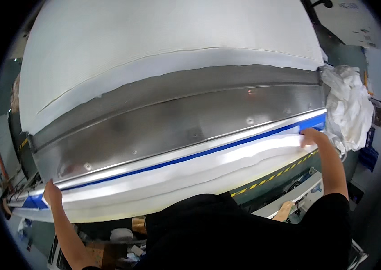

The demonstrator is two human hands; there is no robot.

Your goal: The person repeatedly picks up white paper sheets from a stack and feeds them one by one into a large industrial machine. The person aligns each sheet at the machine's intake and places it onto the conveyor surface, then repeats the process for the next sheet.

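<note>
A long white fabric sheet stretches across the near side of a metal bed, between my two hands. At its left end my left hand is closed on the sheet's edge, the thumb side against the metal rim. My right hand pinches the sheet at the other end, fingers curled over it beside a blue patch. Along the sheet's far side runs a narrow blue strip, next to a bright metal edge. What lies under the fingers is hidden.
Beyond the strip lies a grey metal plate, then a broad white cloth. Crumpled white material hangs at the right. Yellow-black floor tape and a light-coloured machine part show below the sheet's right half.
</note>
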